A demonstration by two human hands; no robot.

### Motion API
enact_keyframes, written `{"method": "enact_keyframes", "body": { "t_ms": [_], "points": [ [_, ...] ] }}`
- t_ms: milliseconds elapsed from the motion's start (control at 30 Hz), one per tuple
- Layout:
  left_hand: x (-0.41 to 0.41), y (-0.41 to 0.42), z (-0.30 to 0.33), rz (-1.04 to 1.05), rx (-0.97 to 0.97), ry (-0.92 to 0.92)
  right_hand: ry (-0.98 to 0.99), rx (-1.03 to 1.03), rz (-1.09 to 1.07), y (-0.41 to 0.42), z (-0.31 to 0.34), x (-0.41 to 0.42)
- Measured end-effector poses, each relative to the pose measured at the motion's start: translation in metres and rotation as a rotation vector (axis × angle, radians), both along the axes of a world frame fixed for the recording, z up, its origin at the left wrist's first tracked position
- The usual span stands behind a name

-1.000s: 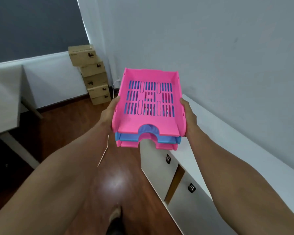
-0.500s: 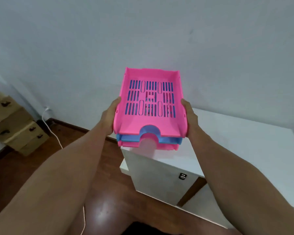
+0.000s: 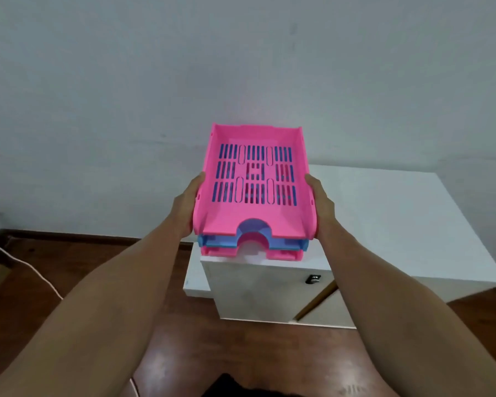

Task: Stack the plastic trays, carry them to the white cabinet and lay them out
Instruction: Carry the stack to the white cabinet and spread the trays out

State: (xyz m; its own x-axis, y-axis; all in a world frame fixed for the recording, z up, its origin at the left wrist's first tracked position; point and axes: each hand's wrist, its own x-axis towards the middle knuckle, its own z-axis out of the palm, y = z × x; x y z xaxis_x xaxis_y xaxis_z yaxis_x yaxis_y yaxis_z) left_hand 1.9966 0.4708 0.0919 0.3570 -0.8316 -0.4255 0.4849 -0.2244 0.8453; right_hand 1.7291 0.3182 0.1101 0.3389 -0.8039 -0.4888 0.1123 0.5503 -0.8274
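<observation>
Change: view now faces the white cabinet (image 3: 398, 224) squarely, closer than a second ago.
Stack: three trays (image 3: 255, 190), above its front-left corner.
Grip: left hand (image 3: 185, 209) and right hand (image 3: 321, 206) clasp the sides.
Meaning: carrying nearly done; laying out remains.

Smooth, moulded plastic trays (image 3: 252, 222) (pink and blue, slotted bases); matt white cabinet (image 3: 398, 224); glossy, dark wood floor (image 3: 241, 348); matt painted wall (image 3: 126, 81).

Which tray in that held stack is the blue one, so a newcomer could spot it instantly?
Find the white cabinet against the wall; over its near corner, the left hand and right hand hold a three-tray stack. The blue tray is the middle layer, sandwiched between the top pink tray and bottom pink tray.
</observation>
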Motion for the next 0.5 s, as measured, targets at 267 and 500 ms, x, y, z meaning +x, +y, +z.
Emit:
{"method": "enact_keyframes", "body": {
  "t_ms": [267,500],
  "points": [
    [0.015,-0.020,-0.003,0.003,0.022,-0.022,0.021,-0.002,-0.028,-0.011,-0.004,0.013],
    [0.027,-0.044,-0.004,-0.019,-0.005,-0.012,0.010,0.009,-0.027,-0.036,-0.002,0.025]
  ]
}}
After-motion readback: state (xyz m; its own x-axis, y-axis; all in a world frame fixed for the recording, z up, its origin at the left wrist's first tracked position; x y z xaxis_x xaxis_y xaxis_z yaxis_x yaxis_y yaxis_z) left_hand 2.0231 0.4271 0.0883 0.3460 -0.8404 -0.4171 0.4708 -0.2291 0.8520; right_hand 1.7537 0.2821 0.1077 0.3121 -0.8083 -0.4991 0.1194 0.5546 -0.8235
